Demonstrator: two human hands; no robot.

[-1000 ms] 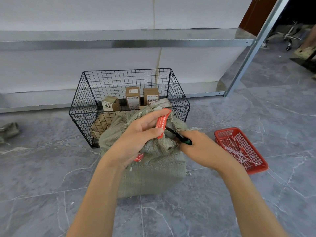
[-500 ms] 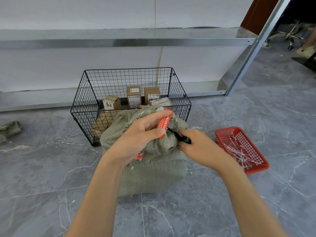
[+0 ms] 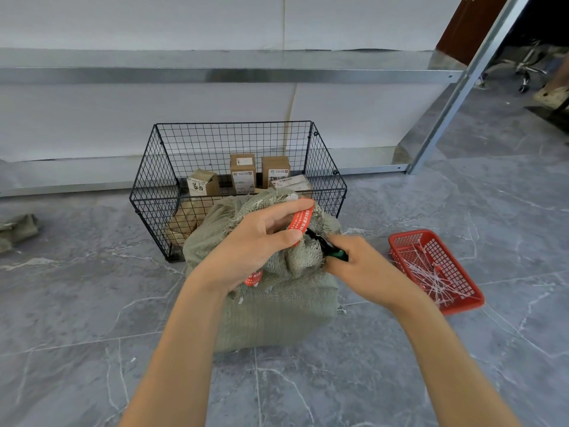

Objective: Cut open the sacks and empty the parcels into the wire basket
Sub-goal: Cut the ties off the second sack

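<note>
A green woven sack (image 3: 277, 306) stands on the floor in front of a black wire basket (image 3: 160, 186). Several brown parcels (image 3: 243, 175) lie in the basket. My left hand (image 3: 252, 245) pinches a red tag (image 3: 300, 220) at the sack's bunched neck. My right hand (image 3: 360, 266) grips a small cutter with a black and green handle (image 3: 334, 251), its tip at the neck just under the tag. A second red tag (image 3: 253, 278) shows below my left hand.
A red plastic basket (image 3: 455, 291) holding cut white ties sits on the floor to the right. A metal shelf (image 3: 215, 73) runs along the wall behind the wire basket, with a slanted metal post (image 3: 455, 97) at right. An empty green sack (image 3: 17, 231) lies far left.
Both hands stay at the sack's neck; they and the red tag have shifted only slightly. The view has drifted a little.
</note>
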